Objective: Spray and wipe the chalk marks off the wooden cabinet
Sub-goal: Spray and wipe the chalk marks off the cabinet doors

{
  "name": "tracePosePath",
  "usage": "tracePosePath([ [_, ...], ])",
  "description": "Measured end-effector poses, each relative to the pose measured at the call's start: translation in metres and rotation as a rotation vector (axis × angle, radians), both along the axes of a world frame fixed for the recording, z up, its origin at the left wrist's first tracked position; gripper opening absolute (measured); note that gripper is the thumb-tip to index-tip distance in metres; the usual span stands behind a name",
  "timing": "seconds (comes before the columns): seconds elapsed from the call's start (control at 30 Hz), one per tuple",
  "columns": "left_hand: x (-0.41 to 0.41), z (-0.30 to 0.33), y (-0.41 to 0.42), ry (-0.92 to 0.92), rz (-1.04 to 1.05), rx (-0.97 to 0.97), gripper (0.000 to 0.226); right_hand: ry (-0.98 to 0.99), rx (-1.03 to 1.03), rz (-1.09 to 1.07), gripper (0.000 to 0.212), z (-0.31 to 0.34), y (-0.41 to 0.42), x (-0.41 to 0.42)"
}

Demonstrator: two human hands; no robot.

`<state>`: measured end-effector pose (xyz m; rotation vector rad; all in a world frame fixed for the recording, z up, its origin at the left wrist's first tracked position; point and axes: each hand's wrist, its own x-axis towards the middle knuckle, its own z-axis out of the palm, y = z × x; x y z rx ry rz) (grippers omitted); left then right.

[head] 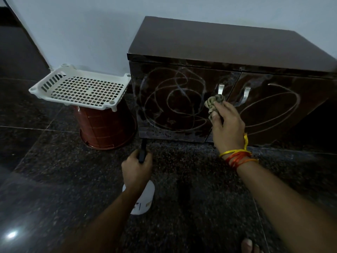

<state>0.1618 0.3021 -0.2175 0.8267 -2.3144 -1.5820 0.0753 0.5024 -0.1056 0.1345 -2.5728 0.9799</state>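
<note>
A dark wooden cabinet [218,44] with two doors stands against the wall. White chalk scribbles [173,101] cover the left door, and looping chalk lines [269,110] cross the right door. My right hand [228,125] grips a crumpled beige cloth [214,103] against the left door, beside its metal handle [220,89]. Lower down, my left hand [136,170] holds a white spray bottle [144,198] by its black nozzle head, which points toward the bottom of the left door. The left door looks wet and smeared.
A white plastic grid tray [80,88] sits on an upturned brown bucket [107,128] left of the cabinet. The floor is dark speckled granite [182,179]. A toe [248,245] shows at the bottom right. A pale wall stands behind.
</note>
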Motion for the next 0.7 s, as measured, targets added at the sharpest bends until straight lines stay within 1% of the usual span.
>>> tracePosePath([
  [0.27,-0.001,-0.007,0.001,-0.092,0.015,-0.003,0.034,0.0,-0.004,0.006,0.036,-0.002,0.002,0.0],
  [0.43,0.0,-0.01,0.015,-0.106,-0.113,-0.011,0.031,0.0,-0.028,-0.023,0.037,-0.002,0.007,0.001],
  [0.7,-0.004,-0.001,0.057,-0.012,-0.317,-0.069,0.045,0.048,-0.018,-0.074,0.035,-0.001,0.023,0.001],
])
